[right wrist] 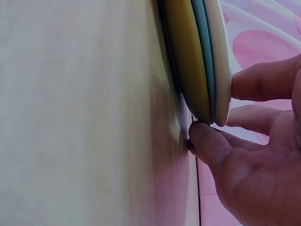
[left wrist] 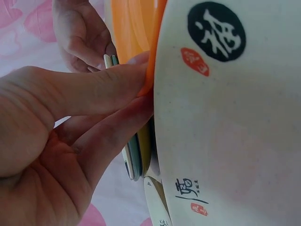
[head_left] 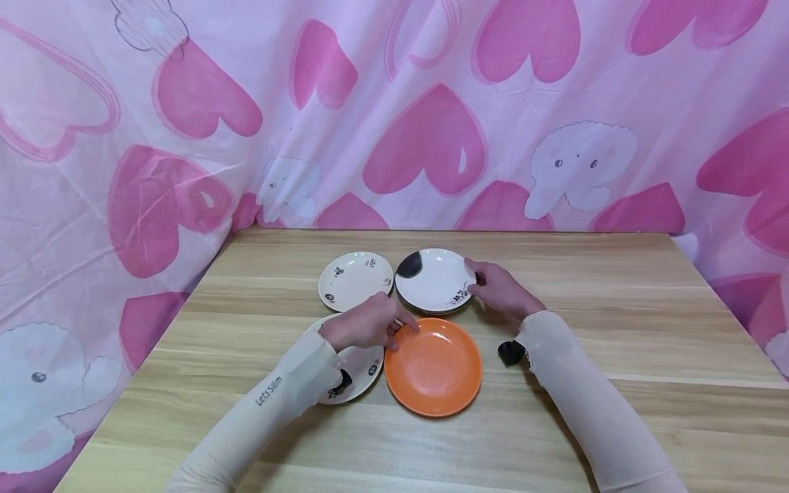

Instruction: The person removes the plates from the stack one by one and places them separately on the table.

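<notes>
My left hand (head_left: 368, 322) pinches the upper left rim of an orange plate (head_left: 433, 370) between thumb and fingers. Under that forearm, a white plate with dark markings (head_left: 364, 366) is partly hidden. At the back, my right hand (head_left: 504, 293) holds the right edge of a stack of plates (head_left: 439, 284), whose top one is white with a black patch. From the right wrist, a teal plate (right wrist: 203, 56) and a yellow plate (right wrist: 186, 52) show beneath the white one. The fingertips lie along the stack's edge, with one digit low beside the yellow rim.
Another white patterned plate (head_left: 354, 281) lies at the back left, beside the stack. All the plates are on a wooden table (head_left: 616, 329). A pink heart-print cloth (head_left: 425, 144) hangs behind the table's far edge. A small black device (head_left: 510, 352) is at my right wrist.
</notes>
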`<state>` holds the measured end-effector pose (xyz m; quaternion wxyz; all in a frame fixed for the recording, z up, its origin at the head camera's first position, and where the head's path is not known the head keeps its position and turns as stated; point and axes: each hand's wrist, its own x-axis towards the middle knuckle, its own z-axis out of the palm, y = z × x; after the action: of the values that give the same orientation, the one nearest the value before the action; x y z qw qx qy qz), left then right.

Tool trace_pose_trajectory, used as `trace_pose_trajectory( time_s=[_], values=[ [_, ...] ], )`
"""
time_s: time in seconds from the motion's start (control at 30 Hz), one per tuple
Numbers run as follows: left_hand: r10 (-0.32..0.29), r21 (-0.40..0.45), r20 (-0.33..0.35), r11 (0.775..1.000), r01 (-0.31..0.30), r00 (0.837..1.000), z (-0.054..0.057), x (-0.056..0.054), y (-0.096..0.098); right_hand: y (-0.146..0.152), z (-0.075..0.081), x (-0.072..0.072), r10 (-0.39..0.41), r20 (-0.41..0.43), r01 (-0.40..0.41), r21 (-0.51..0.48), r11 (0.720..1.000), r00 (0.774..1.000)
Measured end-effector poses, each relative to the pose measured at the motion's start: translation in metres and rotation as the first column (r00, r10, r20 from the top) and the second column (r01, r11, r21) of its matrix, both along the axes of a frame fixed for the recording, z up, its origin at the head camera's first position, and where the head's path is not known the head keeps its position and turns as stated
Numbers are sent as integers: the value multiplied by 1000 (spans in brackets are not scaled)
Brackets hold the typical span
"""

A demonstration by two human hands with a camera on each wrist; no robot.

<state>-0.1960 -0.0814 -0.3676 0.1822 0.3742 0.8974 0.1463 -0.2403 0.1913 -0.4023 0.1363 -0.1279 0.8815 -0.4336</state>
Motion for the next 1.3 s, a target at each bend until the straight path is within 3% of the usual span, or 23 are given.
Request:
trace_pose_trajectory(
  time_s=[0.4, 0.67, 1.0, 1.17, 1.3],
  values=[
    [37, 1, 37, 999, -37, 999, 2, -2, 2, 2, -1, -3, -6, -3, 6, 8, 1000, 1000],
    [36, 12, 27, 999, -37, 999, 1, -2, 2, 2, -1, -3, -6, -8, 6, 17, 1000, 1000],
    [44, 40, 68, 998, -47, 997, 2, -3, -1, 1, -2, -2, -5, -4, 5, 39, 999, 1000],
    [120, 103, 147, 985, -136, 982, 3, -9, -5, 1, -2, -2, -6, -7, 6, 38, 999, 1000],
    [203, 145, 152, 963, -226, 967, 3, -13, -10, 1, -2, -2, -10, 3, 10, 29, 1000, 1000]
  ],
)
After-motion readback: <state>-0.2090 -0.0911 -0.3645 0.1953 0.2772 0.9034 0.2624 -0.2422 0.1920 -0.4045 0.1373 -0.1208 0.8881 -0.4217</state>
